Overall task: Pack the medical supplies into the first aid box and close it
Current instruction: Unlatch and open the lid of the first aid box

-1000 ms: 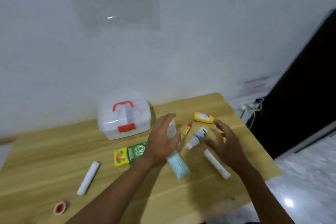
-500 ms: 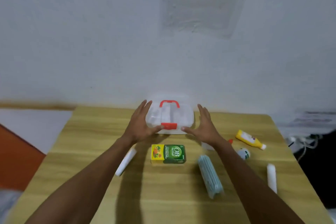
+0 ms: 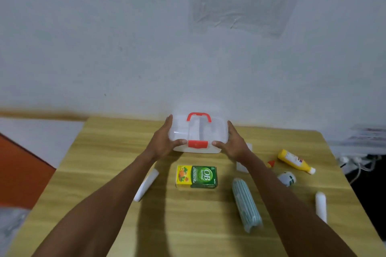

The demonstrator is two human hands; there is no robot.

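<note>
The first aid box is clear plastic with a red handle and a red latch, and its lid is down. It sits at the table's far edge. My left hand grips its left side and my right hand grips its right side, thumbs on the front either side of the latch. In front lie a green and yellow medicine carton, a pale blue wrapped roll, a yellow bottle, a white and green bottle, a small red-capped tube and two white rolls.
The wooden table stands against a white wall. A white flat packet lies partly hidden under my right forearm. Cables hang beyond the table's right edge. An orange surface lies to the left.
Both hands left the supplies, reached to the box and closed on its sides. The view swung so the box sits centred.
</note>
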